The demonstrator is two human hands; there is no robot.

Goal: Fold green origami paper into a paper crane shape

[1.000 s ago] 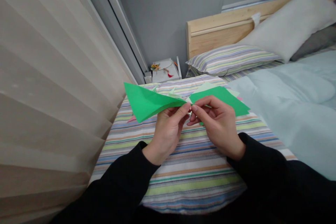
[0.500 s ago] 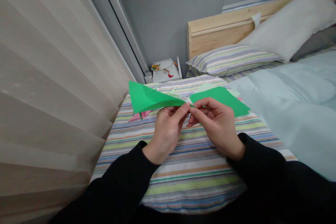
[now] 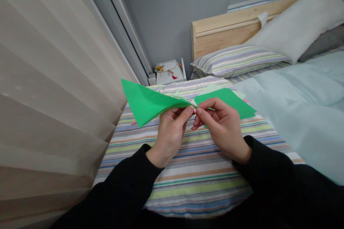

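A folded sheet of bright green origami paper (image 3: 147, 104) spans both hands, with a pointed flap sticking out up and to the left. Its other part (image 3: 228, 102) lies flat behind my right hand (image 3: 221, 128). My left hand (image 3: 170, 136) pinches the fold between thumb and fingers. My right hand's fingertips pinch the paper close beside it, almost touching my left hand. Where the fingers meet, the fold itself is partly hidden. Pale green paper scraps (image 3: 212, 88) and a sliver of pink paper (image 3: 133, 123) lie on the blanket beyond.
Below my hands lies a striped blanket (image 3: 193, 171), with a pale blue duvet (image 3: 303, 114) to the right. Pillows (image 3: 236, 61) rest against a wooden headboard (image 3: 220, 32). A pleated beige blind (image 3: 53, 78) fills the left. A white box (image 3: 169, 72) stands in the far corner.
The green paper's pointed flap has swung further left and up, and now covers most of the pink paper. My hands have barely moved.
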